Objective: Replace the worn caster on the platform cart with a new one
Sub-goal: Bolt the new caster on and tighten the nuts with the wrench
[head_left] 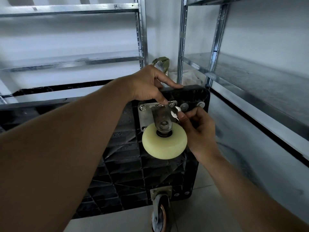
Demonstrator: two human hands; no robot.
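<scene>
The black platform cart (130,166) stands on its side, its ribbed underside facing me. A caster with a pale yellow wheel (164,141) and a steel mounting plate (145,114) sits at the upper corner. My left hand (147,86) rests on the cart's top edge, its thumb pressing near a bolt (171,103) on the plate. My right hand (195,126) grips a small shiny wrench (175,112) whose head is next to that bolt. A worn grey caster (160,210) is mounted at the lower corner.
Galvanised metal shelving stands behind on the left (140,39) and on the right (250,77). A green-and-clear plastic bag (161,64) lies behind the cart. Two washers (192,106) sit on the cart right of the plate. The floor is pale tile (205,216).
</scene>
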